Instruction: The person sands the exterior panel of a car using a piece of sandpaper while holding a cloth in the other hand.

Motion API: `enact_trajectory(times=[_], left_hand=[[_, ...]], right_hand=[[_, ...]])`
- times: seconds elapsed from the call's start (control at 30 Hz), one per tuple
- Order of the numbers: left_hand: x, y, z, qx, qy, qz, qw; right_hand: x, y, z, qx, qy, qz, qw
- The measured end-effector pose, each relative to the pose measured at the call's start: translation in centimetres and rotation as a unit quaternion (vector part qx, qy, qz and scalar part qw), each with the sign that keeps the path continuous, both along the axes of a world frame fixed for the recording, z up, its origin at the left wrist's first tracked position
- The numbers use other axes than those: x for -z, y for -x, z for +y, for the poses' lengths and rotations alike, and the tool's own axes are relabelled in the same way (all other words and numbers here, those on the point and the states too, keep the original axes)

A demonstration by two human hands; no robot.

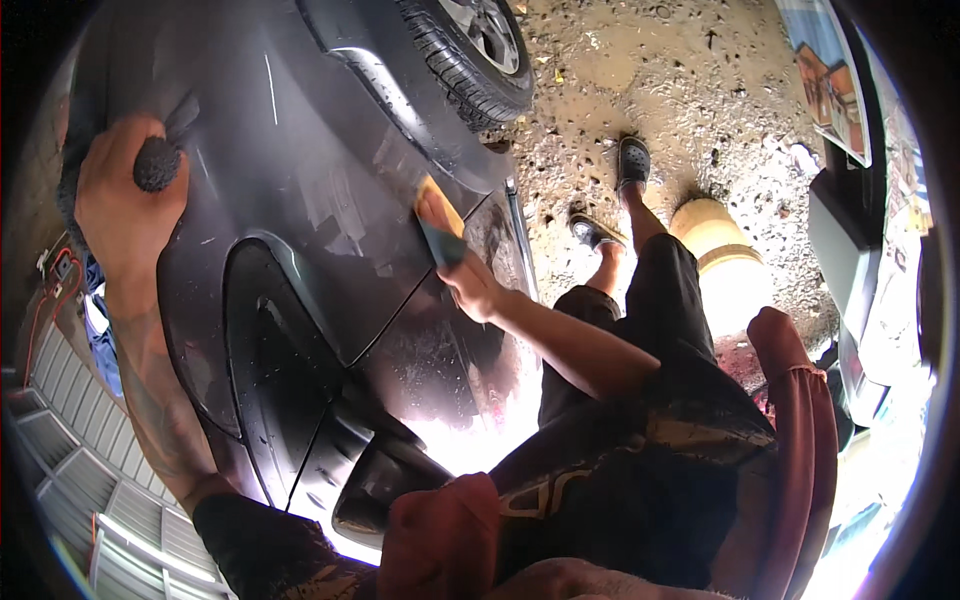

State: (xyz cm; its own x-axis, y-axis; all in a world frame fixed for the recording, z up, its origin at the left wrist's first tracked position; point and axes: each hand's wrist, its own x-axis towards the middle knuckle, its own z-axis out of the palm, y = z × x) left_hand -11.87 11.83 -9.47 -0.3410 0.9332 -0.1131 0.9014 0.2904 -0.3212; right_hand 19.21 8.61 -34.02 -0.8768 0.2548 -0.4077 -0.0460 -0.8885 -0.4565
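Observation:
A dark grey car body (330, 200) fills the left and middle of the view, with pale scuffed patches on its side panel. My right hand (475, 285) is closed around a flat block, yellow on one face and dark green on the other (440, 225), held against the panel next to a door seam. Further left, above the window (270, 350), my left hand (130, 200) rests on the car's upper edge. Its fingers curl around a dark, rough-textured rounded lump (157, 164), perhaps a sponge or wadded cloth.
A wheel with a black tyre (470, 60) is at the top. Wet, pebbly ground (600, 70) lies right of the car. A pale bucket (715, 245) stands beside my legs. The black side mirror (390, 490) juts out near my body. A framed picture panel (830, 80) leans at far right.

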Motion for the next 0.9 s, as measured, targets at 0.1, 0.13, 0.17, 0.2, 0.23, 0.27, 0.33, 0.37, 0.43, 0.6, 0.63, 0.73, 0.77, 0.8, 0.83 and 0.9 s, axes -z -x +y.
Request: enact_trajectory(times=[0.1,0.13,0.17,0.2,0.23,0.27,0.33,0.37,0.43,0.6,0.63,0.73,0.77,0.8,0.83,0.9], left_hand=[[-2.4,-0.1,-1.6,-0.022,0.046,0.030,0.998],[-2.5,0.4,-2.0,-0.040,0.066,0.044,0.996],[-2.3,0.9,-2.1,-0.032,0.067,0.036,0.997],[-2.1,1.3,-2.0,-0.037,0.070,0.046,0.996],[-2.2,1.8,-2.8,-0.046,0.079,0.057,0.994],[-1.8,2.1,-3.0,-0.043,0.077,0.059,0.994],[-2.2,1.8,-2.3,-0.014,0.065,0.054,0.996],[-2.5,1.6,-2.1,0.013,0.057,0.046,0.997],[-2.0,3.0,-2.8,0.007,0.068,0.061,0.996],[-1.9,3.1,-3.5,-0.053,0.098,0.082,0.990],[-1.9,3.6,-2.3,-0.043,0.087,0.082,0.992],[-1.8,4.3,-3.4,-0.028,0.104,0.091,0.990],[-1.9,3.6,-3.2,-0.024,0.098,0.096,0.990],[-1.7,3.3,-3.0,-0.018,0.080,0.101,0.991],[-1.6,3.3,-2.4,-0.016,0.073,0.111,0.991],[-1.5,2.8,-2.2,0.026,0.049,0.081,0.995]], right_hand=[[1.7,-0.2,-1.6,-0.157,0.045,0.015,0.986],[2.8,0.0,-0.9,-0.236,0.033,0.029,0.971],[3.5,-0.6,-0.7,-0.234,-0.007,0.059,0.970],[4.2,-1.3,-0.3,-0.233,-0.049,0.090,0.967],[2.3,-2.7,-0.4,-0.150,-0.075,0.089,0.982],[0.5,-4.1,0.1,-0.065,-0.117,0.080,0.988],[0.7,-4.8,-0.6,-0.143,-0.186,0.005,0.972],[-0.1,-3.9,-0.4,-0.197,-0.188,-0.047,0.961],[-1.6,-1.5,-0.1,-0.187,-0.088,-0.118,0.971],[1.5,0.6,-0.4,-0.214,0.153,-0.288,0.921],[2.5,0.6,-0.5,-0.211,0.164,-0.318,0.909],[2.5,0.4,-0.2,-0.193,0.018,-0.283,0.939],[2.1,0.7,0.9,-0.217,0.137,-0.313,0.915],[1.8,0.8,1.9,-0.224,0.217,-0.334,0.889],[1.6,0.7,1.5,-0.227,0.154,-0.317,0.908],[0.0,-0.7,-0.2,-0.233,-0.095,-0.225,0.941]])
